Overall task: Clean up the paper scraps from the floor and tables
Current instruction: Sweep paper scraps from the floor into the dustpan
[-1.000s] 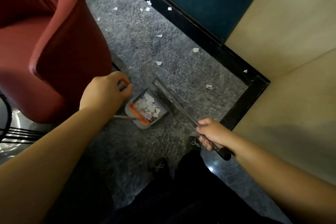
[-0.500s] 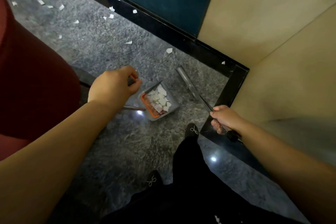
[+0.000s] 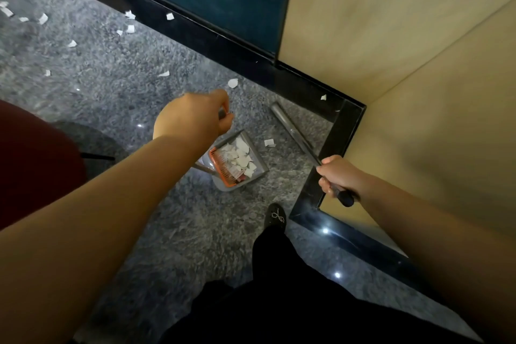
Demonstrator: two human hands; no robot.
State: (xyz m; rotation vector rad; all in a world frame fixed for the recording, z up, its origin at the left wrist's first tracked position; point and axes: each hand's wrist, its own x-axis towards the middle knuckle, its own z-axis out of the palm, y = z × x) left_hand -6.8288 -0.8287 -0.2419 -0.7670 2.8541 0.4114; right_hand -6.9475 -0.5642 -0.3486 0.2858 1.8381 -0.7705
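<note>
Left hand (image 3: 192, 117) grips the grey scrap-filled dustpan's (image 3: 237, 160) handle, right hand (image 3: 339, 174) grips the dark broom (image 3: 296, 134); tilting risks spilling scraps.

Both forearms are bare with no sleeves showing, the left hand (image 3: 192, 117) and right hand (image 3: 336, 173) wear no gloves, and at six o'clock black trousers (image 3: 293, 301) end above a black shoe (image 3: 276, 218) with a small silver bow.

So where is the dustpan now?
In the head view the dustpan sits on the grey floor near the middle, below the left hand and left of the broom stick, with scraps inside.
</note>
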